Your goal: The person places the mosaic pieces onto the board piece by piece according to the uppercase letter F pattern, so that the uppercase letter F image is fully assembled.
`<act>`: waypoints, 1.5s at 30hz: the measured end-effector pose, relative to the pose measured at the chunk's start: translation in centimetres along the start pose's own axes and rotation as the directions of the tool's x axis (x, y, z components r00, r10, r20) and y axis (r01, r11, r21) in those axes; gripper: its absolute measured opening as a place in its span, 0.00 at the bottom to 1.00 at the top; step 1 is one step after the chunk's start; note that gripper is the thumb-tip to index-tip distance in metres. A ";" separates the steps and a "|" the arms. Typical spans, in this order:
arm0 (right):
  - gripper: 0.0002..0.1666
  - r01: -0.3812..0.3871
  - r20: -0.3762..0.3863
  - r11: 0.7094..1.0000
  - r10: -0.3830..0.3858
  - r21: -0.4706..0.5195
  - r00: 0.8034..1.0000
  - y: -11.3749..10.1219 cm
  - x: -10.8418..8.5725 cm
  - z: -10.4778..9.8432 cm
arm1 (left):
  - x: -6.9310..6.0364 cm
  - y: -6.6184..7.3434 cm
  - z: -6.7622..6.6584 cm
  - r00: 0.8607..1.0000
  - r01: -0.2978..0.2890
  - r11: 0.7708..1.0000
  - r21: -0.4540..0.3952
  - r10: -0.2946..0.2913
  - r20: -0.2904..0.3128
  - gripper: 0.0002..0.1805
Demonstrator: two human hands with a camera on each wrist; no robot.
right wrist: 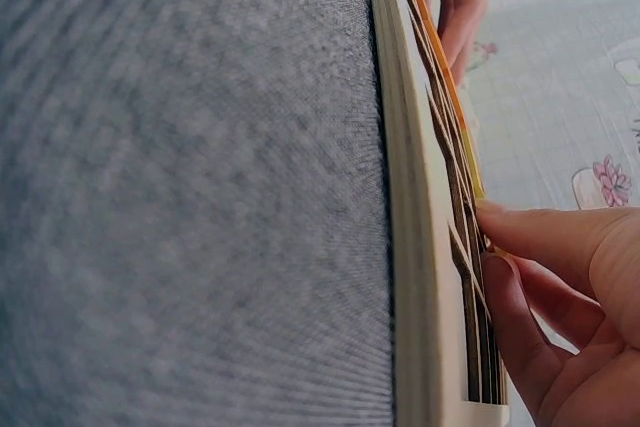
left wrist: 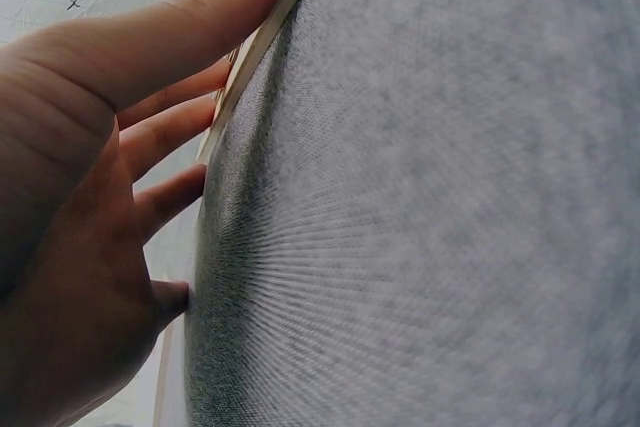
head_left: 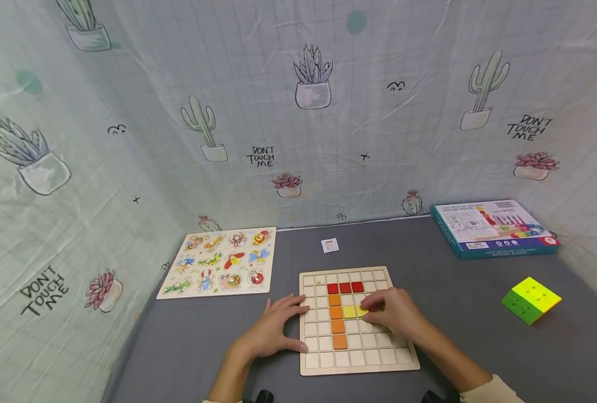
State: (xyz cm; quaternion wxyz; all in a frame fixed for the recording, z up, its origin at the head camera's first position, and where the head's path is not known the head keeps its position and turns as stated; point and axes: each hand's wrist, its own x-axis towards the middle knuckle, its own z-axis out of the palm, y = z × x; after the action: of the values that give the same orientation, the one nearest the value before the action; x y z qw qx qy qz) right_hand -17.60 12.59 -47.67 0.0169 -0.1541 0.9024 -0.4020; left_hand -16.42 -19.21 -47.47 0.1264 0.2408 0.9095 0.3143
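A square wooden grid board (head_left: pixel 368 358) lies on the table at the centre front of the head view. Three red tiles (head_left: pixel 345 287) form a row in it, and a column of several orange tiles (head_left: pixel 337 326) runs below the row's left end. Two yellow tiles (head_left: pixel 349 312) sit side by side, right of the orange column. My right hand (head_left: pixel 399 313) pinches the right-hand yellow tile at the board between thumb and fingers. Along the board's left edge rests my left hand (head_left: pixel 270 330), fingers spread; its thumb touches the board's edge (left wrist: pixel 250 57) in the left wrist view.
An insect picture board (head_left: pixel 216 261) lies at the back left. Behind the grid board is a small white printed card (head_left: pixel 330 245). A flat game box (head_left: pixel 494 228) lies at the back right, with a yellow-green puzzle cube (head_left: pixel 531 300) in front. A printed cloth hangs behind the table.
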 end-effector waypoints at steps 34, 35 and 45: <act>0.11 0.002 -0.030 1.000 -0.003 -0.012 1.000 0.1 1.0 -0.2 | 0.8 -0.3 -0.4 1.000 -0.008 1.000 0.013 0.008 -0.012 0.44; 0.12 0.002 -0.023 1.000 -0.002 -0.001 1.000 0.1 1.0 -0.2 | 0.8 -0.3 -0.4 1.000 -0.009 1.000 0.016 0.009 -0.011 0.44; 0.26 0.000 -0.064 0.999 0.003 0.053 0.998 -0.3 0.4 -1.6 | 0.6 0.1 -0.8 1.000 -0.012 0.997 0.070 0.014 -0.021 0.45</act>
State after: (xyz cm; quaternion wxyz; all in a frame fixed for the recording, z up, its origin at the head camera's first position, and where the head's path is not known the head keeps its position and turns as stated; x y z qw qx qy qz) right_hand -18.16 13.47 -46.36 -0.0075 -0.1401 0.8915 -0.4306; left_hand -17.19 -19.20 -46.82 0.1061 0.2475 0.9197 0.2858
